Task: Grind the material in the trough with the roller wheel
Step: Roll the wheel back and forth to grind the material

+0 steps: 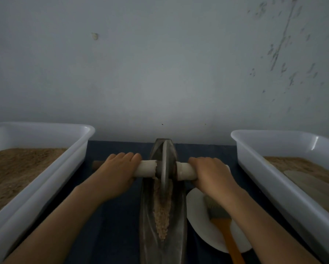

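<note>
A long dark metal trough (146,221) runs away from me down the middle of the table. Pale coarse material (160,212) lies along its groove. The metal roller wheel (164,166) stands upright in the far half of the trough, on an axle wrapped in white. My left hand (119,168) grips the left handle (145,168). My right hand (211,172) grips the right handle (185,171). The bare wooden end of the axle (97,164) pokes out past my left hand.
A white plastic bin (72,159) with brown powder stands at the left, another white bin (255,162) at the right. A white plate (200,223) beside the trough carries an orange-handled brush (228,237). A dark blue cloth (106,225) covers the table. A grey wall is close behind.
</note>
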A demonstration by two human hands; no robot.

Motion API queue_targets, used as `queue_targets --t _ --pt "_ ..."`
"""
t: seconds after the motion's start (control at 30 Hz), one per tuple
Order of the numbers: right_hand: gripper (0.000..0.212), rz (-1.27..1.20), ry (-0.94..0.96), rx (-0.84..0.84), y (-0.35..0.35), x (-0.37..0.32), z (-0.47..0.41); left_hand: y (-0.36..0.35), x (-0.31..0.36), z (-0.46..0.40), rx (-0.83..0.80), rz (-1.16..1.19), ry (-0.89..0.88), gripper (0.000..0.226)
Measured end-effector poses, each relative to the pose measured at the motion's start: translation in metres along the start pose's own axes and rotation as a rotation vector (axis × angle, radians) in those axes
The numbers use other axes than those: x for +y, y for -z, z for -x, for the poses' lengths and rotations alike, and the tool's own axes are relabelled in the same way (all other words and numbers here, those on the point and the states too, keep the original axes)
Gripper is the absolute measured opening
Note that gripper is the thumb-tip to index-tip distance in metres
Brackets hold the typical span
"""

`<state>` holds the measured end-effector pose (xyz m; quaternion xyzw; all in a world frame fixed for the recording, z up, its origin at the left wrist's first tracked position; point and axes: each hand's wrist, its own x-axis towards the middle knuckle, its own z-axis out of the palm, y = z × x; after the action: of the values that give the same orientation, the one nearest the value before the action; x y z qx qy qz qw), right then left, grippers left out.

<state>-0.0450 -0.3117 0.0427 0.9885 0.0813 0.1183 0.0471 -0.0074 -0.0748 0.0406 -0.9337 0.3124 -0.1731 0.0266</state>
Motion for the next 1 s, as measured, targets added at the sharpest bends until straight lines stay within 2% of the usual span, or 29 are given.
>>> queue_targets --t 0.1,0.27,0.33,0.43,0.57,0.67,0.8,0.9,1.0 --pt "0.021 -0.048 -0.004 -0.221 0.016 -0.002 0.009 0.016 0.005 0.005 -0.172 0.031 -0.033 0.033" --pt "0.017 -0.111 0.041 -0.42 0.042 -0.008 0.033 0.045 0.008 0.019 -0.482 0.18 -0.116 0.022" --pt "0.015 -0.087 0.057 -0.473 0.048 -0.009 0.037 0.05 0.008 0.021 -0.532 0.211 -0.138 0.02" --pt "0.015 -0.07 0.055 -0.468 0.046 -0.01 0.036 0.051 0.007 0.02 -0.555 0.249 -0.128 0.019" --pt "0.021 -0.02 0.038 -0.3 0.029 -0.006 0.015 0.037 0.004 0.011 -0.473 0.256 -0.06 0.019" --pt "0.028 0.019 0.012 -0.079 0.006 0.001 -0.004 0.016 -0.002 0.002 -0.227 0.114 -0.017 0.026" --pt "0.022 0.02 -0.005 0.232 -0.013 0.003 -0.012 -0.01 -0.003 -0.006 0.065 0.024 0.046 0.032" --pt "0.025 0.0 -0.03 0.271 -0.015 0.002 -0.009 -0.015 0.0 -0.007 0.12 0.022 0.069 0.036" --pt "0.022 0.026 -0.014 0.185 -0.01 0.002 -0.004 -0.01 -0.001 -0.005 0.073 -0.009 0.055 0.034"
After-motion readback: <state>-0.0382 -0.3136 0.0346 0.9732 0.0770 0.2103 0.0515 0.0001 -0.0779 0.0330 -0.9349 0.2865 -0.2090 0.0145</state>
